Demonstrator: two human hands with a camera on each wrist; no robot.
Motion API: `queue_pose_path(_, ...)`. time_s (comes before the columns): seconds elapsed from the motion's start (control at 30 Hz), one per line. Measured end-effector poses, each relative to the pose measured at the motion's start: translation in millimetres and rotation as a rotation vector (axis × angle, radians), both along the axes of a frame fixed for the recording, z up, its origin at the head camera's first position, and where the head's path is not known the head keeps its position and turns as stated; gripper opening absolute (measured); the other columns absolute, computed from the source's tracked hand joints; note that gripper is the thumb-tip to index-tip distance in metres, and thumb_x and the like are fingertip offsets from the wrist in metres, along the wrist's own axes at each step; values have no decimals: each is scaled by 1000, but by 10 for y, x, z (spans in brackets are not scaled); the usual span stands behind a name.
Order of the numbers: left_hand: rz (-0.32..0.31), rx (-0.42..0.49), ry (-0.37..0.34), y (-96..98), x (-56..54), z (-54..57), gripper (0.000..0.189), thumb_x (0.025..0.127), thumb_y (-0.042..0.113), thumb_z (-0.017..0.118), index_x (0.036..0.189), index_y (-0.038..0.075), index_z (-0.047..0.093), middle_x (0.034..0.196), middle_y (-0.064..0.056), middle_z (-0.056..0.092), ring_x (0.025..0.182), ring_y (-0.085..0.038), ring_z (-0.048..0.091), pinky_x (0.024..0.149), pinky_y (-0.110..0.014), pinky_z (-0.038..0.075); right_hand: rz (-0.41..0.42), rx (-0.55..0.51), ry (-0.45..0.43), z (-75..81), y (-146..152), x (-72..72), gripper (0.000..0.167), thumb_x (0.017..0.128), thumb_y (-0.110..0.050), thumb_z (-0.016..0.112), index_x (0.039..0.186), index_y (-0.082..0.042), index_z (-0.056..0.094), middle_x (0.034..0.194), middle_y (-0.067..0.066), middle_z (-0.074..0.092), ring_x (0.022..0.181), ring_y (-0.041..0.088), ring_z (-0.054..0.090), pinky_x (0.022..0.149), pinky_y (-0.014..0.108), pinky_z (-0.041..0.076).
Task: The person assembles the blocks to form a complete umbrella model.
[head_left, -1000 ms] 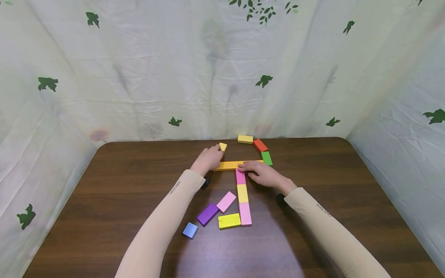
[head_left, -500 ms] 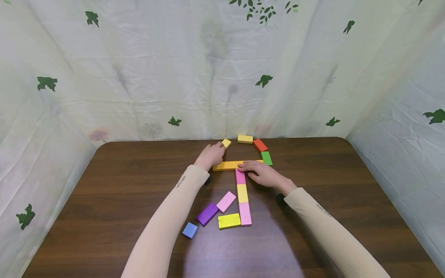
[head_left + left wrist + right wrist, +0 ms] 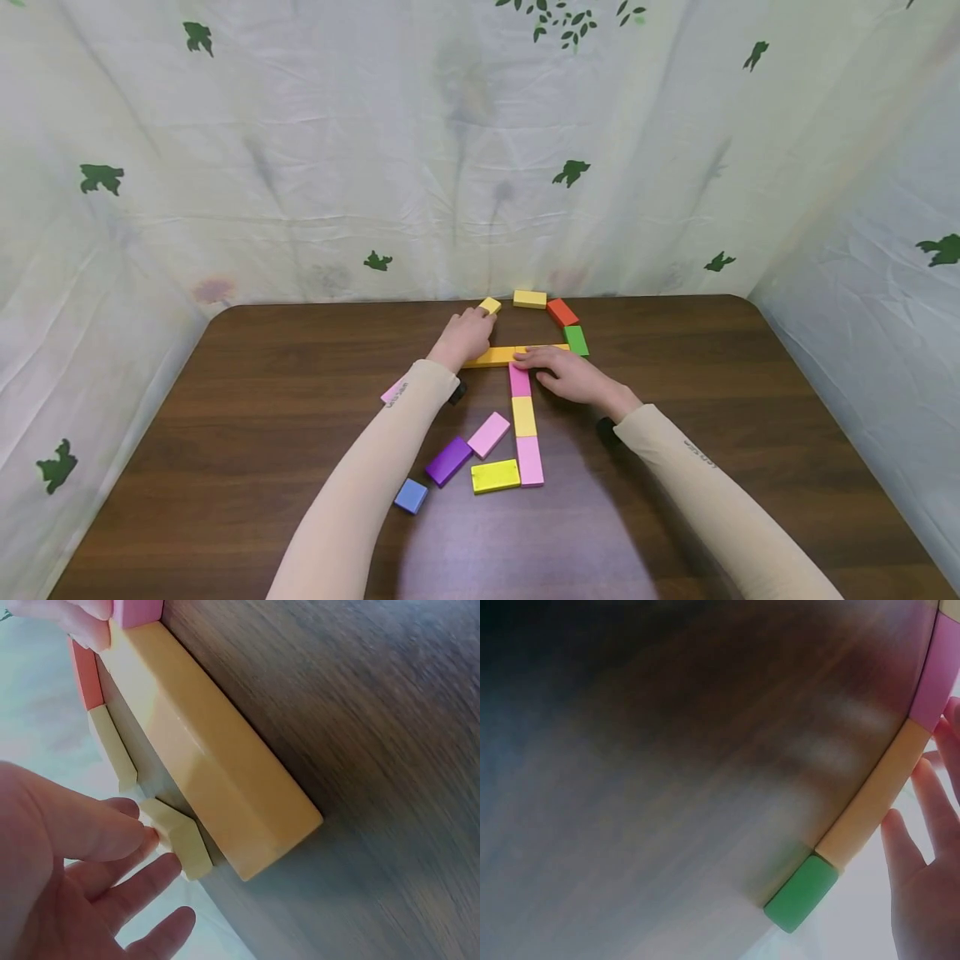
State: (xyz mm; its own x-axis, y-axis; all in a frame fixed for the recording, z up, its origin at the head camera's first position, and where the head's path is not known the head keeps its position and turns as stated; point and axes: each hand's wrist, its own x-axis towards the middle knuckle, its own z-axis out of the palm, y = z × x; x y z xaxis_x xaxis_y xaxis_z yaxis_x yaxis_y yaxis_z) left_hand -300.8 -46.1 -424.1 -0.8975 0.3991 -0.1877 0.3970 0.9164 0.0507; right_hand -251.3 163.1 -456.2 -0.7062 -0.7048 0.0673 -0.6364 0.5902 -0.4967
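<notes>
fingers of the left hand (image 3: 462, 335) are curling in, thumb and fingertips pinching the small yellow block (image 3: 182, 836) while the outer ones are hanging looser. that block is lying at the far edge of the table (image 3: 750, 396), beyond the left orange block (image 3: 489, 357), and it's travelling: against a second ago it's sitting farther off and more to the right, tilting at a slant, its gap to the far yellow block (image 3: 530, 299) narrowing. the red block (image 3: 562, 313) and green block (image 3: 576, 340) are keeping their places on the right. the right hand (image 3: 567, 374) is staying put, fingers loosely stretched and touching the right orange block (image 3: 874, 799), gripping nothing. and a pink block (image 3: 391, 392) is newly peeking out left of the left sleeve (image 3: 375, 458)!
</notes>
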Motion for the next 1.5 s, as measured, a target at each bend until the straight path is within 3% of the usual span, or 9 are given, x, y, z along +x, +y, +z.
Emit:
queue_pose_path(0.3, 3, 4, 2, 25, -16, 3, 44, 97, 8, 46, 141, 3, 46, 144, -12, 41, 125, -28, 44, 101, -43, 37, 1, -13, 9, 2, -1, 4, 39, 91, 1, 55, 130, -4, 60, 134, 12, 55, 129, 30, 44, 105, 45, 34)
queue_pose_path(0.57, 10, 43, -46, 4, -107, -47, 46, 98, 7, 42, 144, 3, 41, 149, -11, 35, 135, -27, 35, 110, -47, 25, 7, -22, 16, 4, -10, 15, 39, 91, 2, 54, 129, -3, 60, 134, 13, 55, 129, 30, 44, 105, 45, 34)
queue_pose_path(0.9, 24, 93, -94, -14, -184, -29, 51, 96, 7, 43, 147, 5, 37, 152, -9, 31, 139, -25, 28, 112, -49, 16, 12, -27, 20, -8, -9, 6, 39, 91, 2, 54, 129, -3, 60, 133, 12, 56, 129, 30, 44, 105, 44, 34)
queue_pose_path(1.5, 43, 125, -107, -9, -249, -79, 55, 96, 7, 41, 149, 7, 31, 152, -11, 26, 139, -26, 29, 113, -48, 12, -1, -16, 8, -18, 2, 3, 40, 91, 1, 54, 130, -4, 59, 134, 12, 55, 129, 30, 44, 105, 45, 34)
